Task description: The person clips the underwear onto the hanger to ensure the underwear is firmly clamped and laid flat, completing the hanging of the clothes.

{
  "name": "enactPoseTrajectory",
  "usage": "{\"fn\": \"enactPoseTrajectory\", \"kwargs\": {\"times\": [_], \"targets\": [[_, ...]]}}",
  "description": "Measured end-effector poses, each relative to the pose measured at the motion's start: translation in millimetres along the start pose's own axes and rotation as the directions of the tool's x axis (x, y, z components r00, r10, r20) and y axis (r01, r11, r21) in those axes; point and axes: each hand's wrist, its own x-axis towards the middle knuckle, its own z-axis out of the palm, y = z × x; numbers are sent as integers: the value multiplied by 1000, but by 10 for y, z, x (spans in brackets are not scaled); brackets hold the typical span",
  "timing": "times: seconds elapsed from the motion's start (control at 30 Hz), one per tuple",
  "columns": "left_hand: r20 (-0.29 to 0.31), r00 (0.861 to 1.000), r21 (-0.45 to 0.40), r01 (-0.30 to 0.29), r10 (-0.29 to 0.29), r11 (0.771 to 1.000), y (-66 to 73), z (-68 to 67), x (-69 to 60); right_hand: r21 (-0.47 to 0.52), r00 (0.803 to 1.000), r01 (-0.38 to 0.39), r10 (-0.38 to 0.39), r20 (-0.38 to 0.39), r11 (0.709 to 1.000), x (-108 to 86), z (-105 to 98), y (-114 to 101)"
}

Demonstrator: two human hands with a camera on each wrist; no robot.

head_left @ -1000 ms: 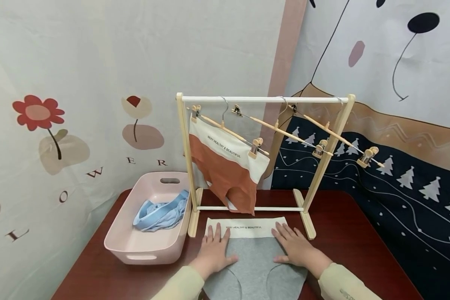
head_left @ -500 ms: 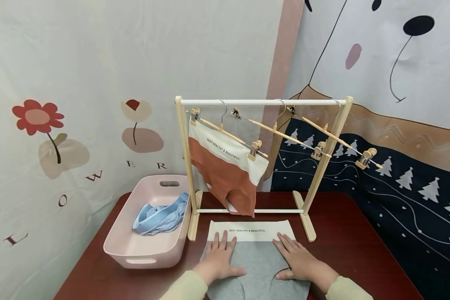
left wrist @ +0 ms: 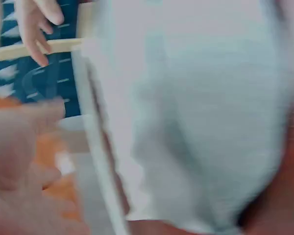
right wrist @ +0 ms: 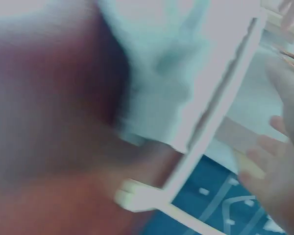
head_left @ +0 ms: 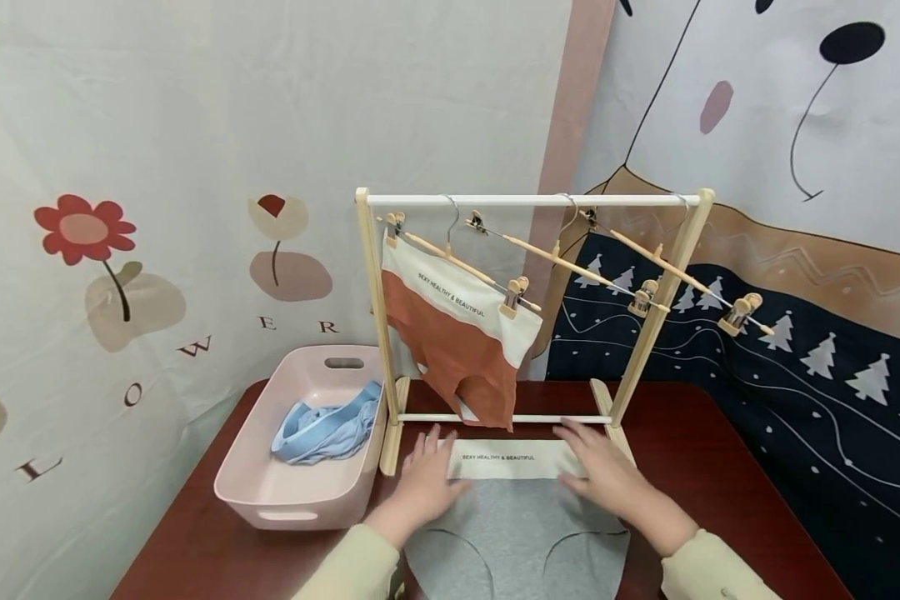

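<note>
Grey underwear (head_left: 521, 521) with a white printed waistband (head_left: 506, 458) lies spread flat on the table, waistband at the far side. My left hand (head_left: 425, 479) is over its upper left corner, fingers spread and apart from the cloth as far as I can see. Over the upper right corner, my right hand (head_left: 606, 468) holds nothing, its fingers loosely extended. Both wrist views are blurred; the left one shows the left hand (left wrist: 24, 166) beside the grey cloth (left wrist: 215, 98), and the right one shows the right hand (right wrist: 277, 156) with bare fingers.
Behind the underwear stands a wooden rack (head_left: 625, 358). Orange-brown underwear (head_left: 457, 342) hangs there from a clip hanger (head_left: 457, 264). Two more clip hangers, a middle one (head_left: 570, 260) and a right one (head_left: 671, 268), hang beside it. A pink basket (head_left: 251, 467) with blue underwear (head_left: 326, 429) stands left.
Both hands have come off the grey fabric and moved up towards the waistband corners. They pressed flat on the cloth before. The underwear still lies spread out.
</note>
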Motion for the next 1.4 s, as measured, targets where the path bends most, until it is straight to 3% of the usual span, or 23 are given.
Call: {"fn": "enactPoseTrajectory", "kwargs": {"times": [0.07,0.13,0.23,0.37,0.43,0.47,0.5,0.57,0.67,0.73,0.83,0.97,1.07,1.13,1.2,1.3,1.4], "targets": [[-136,990,-63,13,-22,998,33,-191,68,-15,994,-11,10,-111,1000,139,-202,-44],[-255,965,-142,25,-61,990,56,-394,130,-32,972,16,-23,-234,999,269,-395,-90],[-414,899,-295,14,-141,955,75,-672,226,-57,903,65,-83,-422,996,441,-681,-176],[-575,779,-443,-41,-249,896,64,-963,356,-141,794,81,-149,-589,987,648,-1035,-282],[-617,736,-462,-53,-278,885,29,-1082,418,-193,743,83,-189,-642,978,753,-1186,-321],[-633,722,-461,-62,-279,885,12,-1135,445,-220,724,80,-208,-658,972,803,-1256,-338],[-640,717,-457,-65,-277,887,-9,-1185,472,-246,701,80,-230,-675,966,854,-1317,-349],[-630,729,-445,-59,-266,894,-54,-1274,527,-300,673,72,-268,-689,951,952,-1434,-367],[-591,772,-427,-54,-233,903,-120,-1368,620,-370,687,22,-283,-670,929,1094,-1608,-388],[-555,804,-424,-49,-216,904,-157,-1409,684,-402,718,-30,-260,-646,915,1188,-1706,-393],[-508,838,-427,-41,-202,903,-199,-1447,782,-423,777,-126,-176,-604,897,1316,-1821,-405],[-472,862,-421,-37,-185,906,-231,-1487,900,-408,857,-235,-10,-515,882,1452,-1901,-429],[-451,876,-390,-24,-169,920,-226,-1494,960,-389,896,-288,104,-431,875,1525,-1922,-451],[-452,876,-366,-7,-171,931,-213,-1480,987,-381,912,-314,166,-374,870,1559,-1927,-460],[-467,866,-334,16,-180,943,-204,-1460,1008,-362,919,-336,218,-327,870,1583,-1931,-466],[-503,845,-293,31,-182,956,-202,-1444,1028,-299,915,-369,288,-283,880,1618,-1941,-471],[-523,836,-249,39,-168,968,-216,-1452,1043,-206,906,-390,334,-261,897,1651,-1947,-464]]}}
